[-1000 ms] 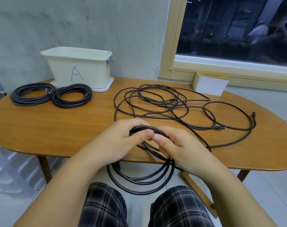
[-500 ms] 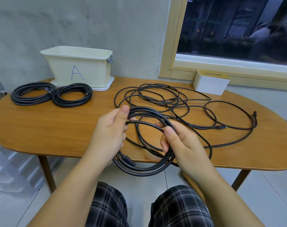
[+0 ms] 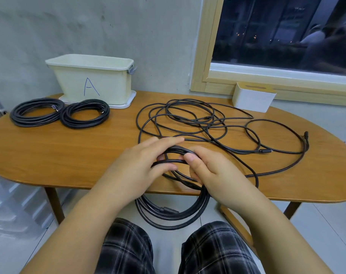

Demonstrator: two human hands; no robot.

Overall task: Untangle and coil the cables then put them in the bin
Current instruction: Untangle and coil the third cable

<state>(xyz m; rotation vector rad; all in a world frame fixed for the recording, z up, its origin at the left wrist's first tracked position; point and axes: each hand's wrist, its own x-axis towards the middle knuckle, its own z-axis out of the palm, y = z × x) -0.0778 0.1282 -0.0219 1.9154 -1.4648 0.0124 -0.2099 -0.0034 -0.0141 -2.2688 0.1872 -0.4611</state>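
A half-wound coil of black cable [image 3: 174, 216] hangs over the table's near edge. My right hand [image 3: 211, 173] grips its top loops. My left hand [image 3: 142, 165] lies across the same loops with fingers mostly straight, a strand passing between them. From the coil the cable runs into a loose tangle [image 3: 190, 123] spread over the middle and right of the wooden table [image 3: 69, 153]. Two finished coils [image 3: 37, 111] [image 3: 85, 113] lie side by side at the far left. Behind them stands the cream bin marked "A" [image 3: 93, 80].
The bin sits on a white tray or lid [image 3: 124, 103]. A small white box with a yellow top [image 3: 253, 97] stands at the back right under the window sill. A cable plug [image 3: 305, 133] lies near the right end. My knees in checked trousers are below the table edge.
The coil was lifted and tilted up over the table half a second ago. Now it hangs lower again, with both hands close together at its top over the table edge.
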